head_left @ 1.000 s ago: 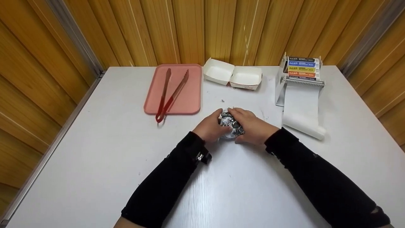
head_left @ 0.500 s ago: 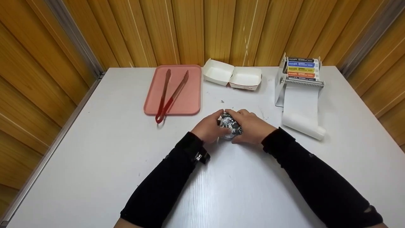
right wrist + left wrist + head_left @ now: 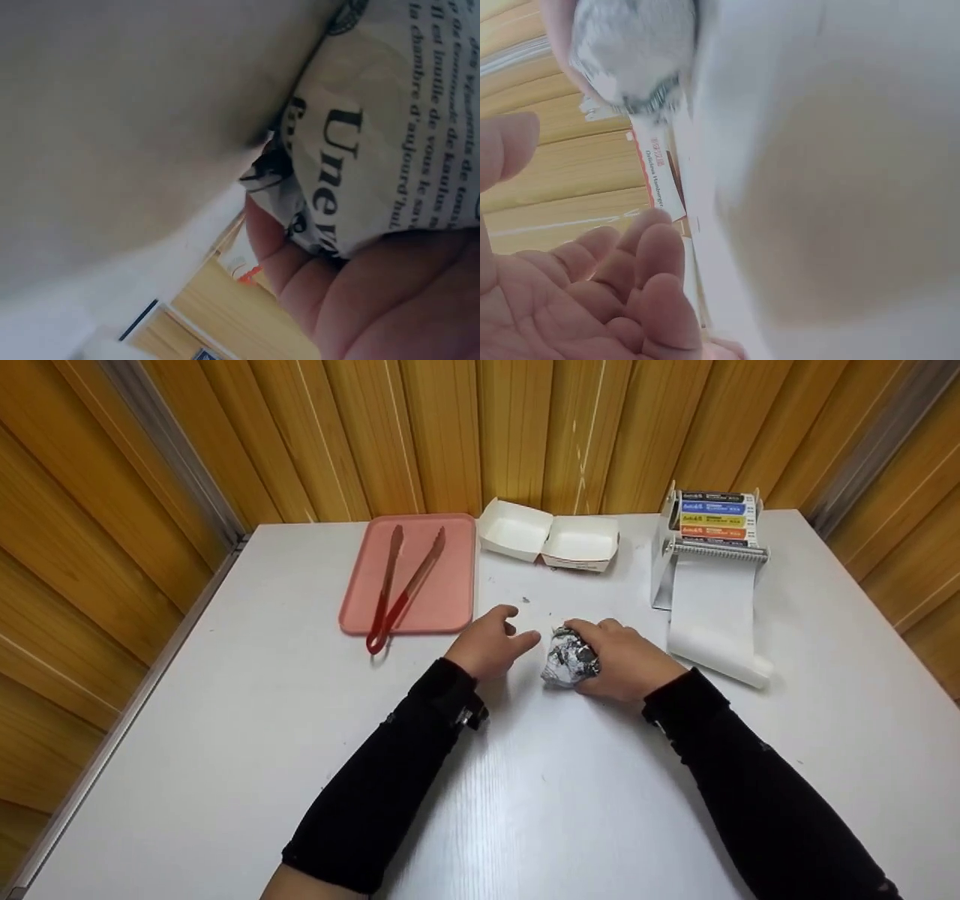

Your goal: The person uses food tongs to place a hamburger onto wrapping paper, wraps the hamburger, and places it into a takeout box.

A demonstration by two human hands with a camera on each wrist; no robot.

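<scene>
My right hand (image 3: pixel 626 660) holds a round bundle wrapped in printed paper (image 3: pixel 568 658), thumb on the near side and fingers curled round the far side. In the right wrist view, black newspaper-style lettering covers the wrapped bundle (image 3: pixel 375 150), and my fingers (image 3: pixel 300 289) curve against it. My left hand (image 3: pixel 491 643) is apart from the bundle, to its left, with thumb and fingers spread and nothing between them. The left wrist view shows the left palm (image 3: pixel 547 307) with relaxed fingers, and the bundle (image 3: pixel 634 52) blurred above.
At the back left lies a pink tray (image 3: pixel 442 611) with red-handled tongs (image 3: pixel 391 611) across it. An opened white paper hamburger box (image 3: pixel 581 544) stands at the back centre. Back right, a dispenser (image 3: pixel 664 562) holds small boxes (image 3: pixel 712 520) and a roll of white paper (image 3: pixel 712 607).
My left hand has let go of the bundle and drawn back slightly left. The right hand has shifted the bundle a little to the right.
</scene>
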